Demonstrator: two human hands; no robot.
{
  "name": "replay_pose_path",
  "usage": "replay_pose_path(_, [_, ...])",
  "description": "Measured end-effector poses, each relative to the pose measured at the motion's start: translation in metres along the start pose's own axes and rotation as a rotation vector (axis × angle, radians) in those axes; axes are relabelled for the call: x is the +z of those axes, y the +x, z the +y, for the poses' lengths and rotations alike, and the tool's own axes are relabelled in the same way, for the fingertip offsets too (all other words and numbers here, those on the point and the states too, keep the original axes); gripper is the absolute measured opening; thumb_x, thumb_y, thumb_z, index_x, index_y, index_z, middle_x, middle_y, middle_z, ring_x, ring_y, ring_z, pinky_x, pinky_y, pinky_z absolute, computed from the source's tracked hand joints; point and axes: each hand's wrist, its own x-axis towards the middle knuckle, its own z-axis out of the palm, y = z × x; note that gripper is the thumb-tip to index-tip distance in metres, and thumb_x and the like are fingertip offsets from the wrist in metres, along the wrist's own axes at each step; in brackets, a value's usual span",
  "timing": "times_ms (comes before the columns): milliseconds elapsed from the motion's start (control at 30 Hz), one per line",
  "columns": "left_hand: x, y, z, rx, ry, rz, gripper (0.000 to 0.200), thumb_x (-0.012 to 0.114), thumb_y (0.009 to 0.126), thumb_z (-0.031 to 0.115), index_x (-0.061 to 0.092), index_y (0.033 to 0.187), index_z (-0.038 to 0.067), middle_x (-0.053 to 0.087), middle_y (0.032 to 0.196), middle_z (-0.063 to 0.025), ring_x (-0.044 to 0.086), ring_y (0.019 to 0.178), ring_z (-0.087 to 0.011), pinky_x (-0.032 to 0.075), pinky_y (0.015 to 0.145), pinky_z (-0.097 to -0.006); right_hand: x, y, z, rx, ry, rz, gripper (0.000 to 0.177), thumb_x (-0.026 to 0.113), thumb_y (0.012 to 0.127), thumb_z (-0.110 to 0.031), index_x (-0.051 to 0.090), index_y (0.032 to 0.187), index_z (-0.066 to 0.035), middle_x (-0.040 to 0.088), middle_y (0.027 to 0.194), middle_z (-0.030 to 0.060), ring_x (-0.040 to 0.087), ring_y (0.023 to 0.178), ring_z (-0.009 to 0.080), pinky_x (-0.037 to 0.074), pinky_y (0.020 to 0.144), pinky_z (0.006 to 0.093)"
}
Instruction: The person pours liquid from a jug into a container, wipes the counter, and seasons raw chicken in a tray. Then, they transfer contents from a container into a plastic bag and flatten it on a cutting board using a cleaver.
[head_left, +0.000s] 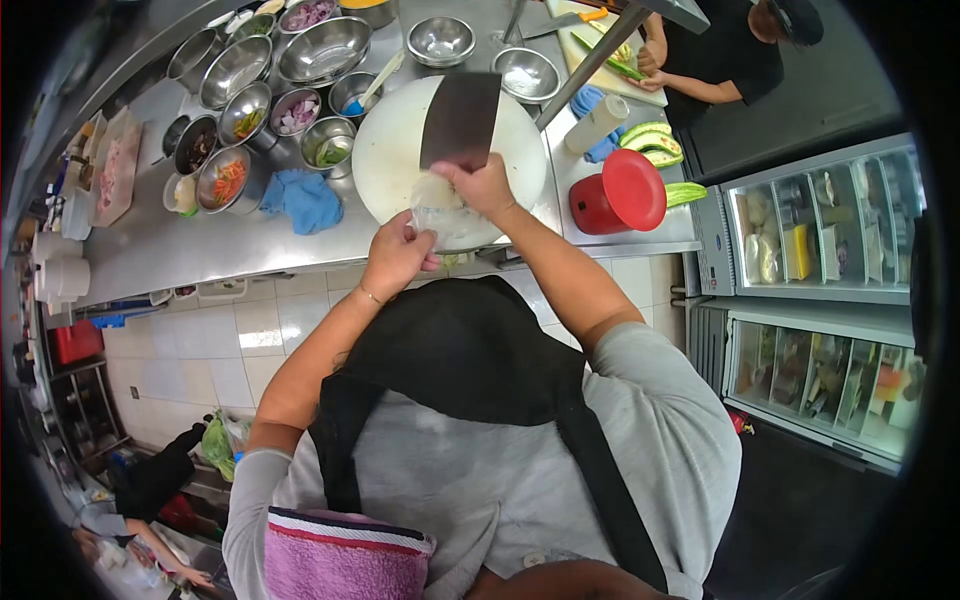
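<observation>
Your right hand [482, 186] has its fingers curled shut around the handle of one cleaver [460, 118]. The handle is hidden in your fist, and the broad dark blade lies with its flat face up towards you. Your left hand [396, 256] sits just below and beside it, fingers closed on the near edge of a pale lump [438, 204]. It is translucent, and what it is made of can't be told. The lump lies on the near part of one round white cutting board [390, 150], right between your two hands, with the blade's heel touching it.

The board rests on the steel table [180, 250]. Just left of it lies one blue cloth [306, 200], and a second blue cloth [592, 100] lies to the right under one white roll [598, 122]. Beyond and left of the board stand the steel bowls [325, 48]. Twelve show clearly, several holding chopped vegetables, and more are cut off by the top edge. One has a pale spoon in it. To the right of the board sits one red tub [592, 212] with its round red lid [634, 188] propped on it. Past that are the green vegetable halves [652, 142], three together and a fourth piece nearer the table's edge.

At the far end another person [720, 60] works at a second board. On the right stand two glass-door fridges [820, 220], one above the other in the view. One pink towel [340, 562] hangs at your waist
</observation>
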Motion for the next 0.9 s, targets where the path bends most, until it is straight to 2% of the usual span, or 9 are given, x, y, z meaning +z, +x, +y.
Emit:
replay_pose_path(167, [-0.004,0.001,-0.003,0.021,0.036,-0.006,0.051,0.065,0.101,0.009,0.052,0.145,-0.013,0.072,0.093,-0.0146,0.075,0.07,-0.0204,0.064,0.061,-0.0316,-0.035,0.022,-0.008,-0.098,0.122,0.142,0.025,0.091,0.091,-0.02,0.083,0.1,0.002,0.081,0.09,0.0052,0.07,0.08,0.0095,0.056,0.074,0.029])
replay_pose_path(267, [-0.001,0.006,-0.004,0.024,0.006,-0.007,0.053,0.066,0.1,0.009,0.051,0.146,-0.013,0.072,0.093,-0.0151,0.075,0.07,-0.0206,0.064,0.061,-0.0319,-0.036,0.026,0.017,0.089,0.009,0.208,0.024,0.09,0.091,-0.02,0.083,0.098,0.002,0.081,0.088,0.0057,0.07,0.075,0.0104,0.055,0.07,0.0279])
replay_pose_path(367, [0.0,0.002,-0.003,0.009,0.032,0.003,0.054,0.066,0.1,0.009,0.05,0.147,-0.013,0.072,0.094,-0.0154,0.075,0.07,-0.0205,0.064,0.061,-0.032,-0.037,0.034,-0.018,0.07,0.026,0.167,0.025,0.09,0.091,-0.02,0.083,0.098,0.002,0.082,0.09,0.0062,0.071,0.078,0.0107,0.056,0.074,0.0282])
replay_pose_path(400, [-0.001,0.002,0.001,0.009,0.063,0.007,0.055,0.066,0.1,0.009,0.05,0.148,-0.013,0.072,0.094,-0.0156,0.075,0.07,-0.0204,0.064,0.061,-0.032,-0.031,0.028,-0.018,-0.021,0.121,0.197,0.025,0.09,0.091,-0.021,0.083,0.099,0.002,0.082,0.09,0.0063,0.072,0.08,0.0112,0.057,0.076,0.0282])
replay_pose_path(533, [-0.002,0.004,0.005,0.026,0.056,0.007,0.056,0.065,0.1,0.008,0.049,0.149,-0.013,0.072,0.093,-0.0154,0.075,0.07,-0.0201,0.064,0.061,-0.0318,-0.031,0.047,0.01,-0.037,0.059,0.137,0.025,0.091,0.091,-0.02,0.083,0.101,0.001,0.082,0.091,0.0065,0.074,0.082,0.012,0.058,0.078,0.0289])
replay_pose_path(633, [0.0,0.002,0.005,0.022,0.059,-0.011,0.054,0.065,0.1,0.008,0.05,0.147,-0.013,0.072,0.092,-0.0151,0.075,0.07,-0.0197,0.064,0.061,-0.0318,-0.017,0.038,-0.019,-0.071,0.105,0.183,0.026,0.091,0.091,-0.022,0.083,0.101,0.001,0.082,0.092,0.0062,0.073,0.082,0.0116,0.058,0.077,0.0297])
replay_pose_path(700, [0.0,0.002,0.003,0.032,0.069,-0.024,0.051,0.065,0.1,0.008,0.053,0.144,-0.013,0.072,0.092,-0.0147,0.075,0.071,-0.0191,0.064,0.062,-0.0316,-0.013,0.034,0.017,-0.108,0.059,0.178,0.029,0.092,0.09,-0.024,0.083,0.101,0.001,0.082,0.093,0.0061,0.072,0.082,0.0109,0.058,0.076,0.0297])
replay_pose_path(767, [-0.003,0.004,0.01,0.033,0.082,-0.009,0.049,0.065,0.1,0.008,0.054,0.143,-0.012,0.072,0.092,-0.0145,0.075,0.071,-0.0188,0.064,0.062,-0.0315,-0.027,0.05,0.031,0.062,-0.037,0.122,0.03,0.093,0.089,-0.025,0.083,0.101,0.001,0.082,0.09,0.006,0.072,0.08,0.0109,0.058,0.075,0.0297])
replay_pose_path(900, [-0.002,-0.004,0.008,0.015,0.086,-0.05,0.048,0.065,0.1,0.008,0.054,0.142,-0.012,0.073,0.092,-0.0144,0.075,0.07,-0.0191,0.065,0.063,-0.0315,-0.045,0.05,0.006,-0.049,0.076,0.242,0.025,0.092,0.089,-0.021,0.084,0.099,0.001,0.082,0.087,0.0059,0.071,0.074,0.01,0.057,0.071,0.0274])
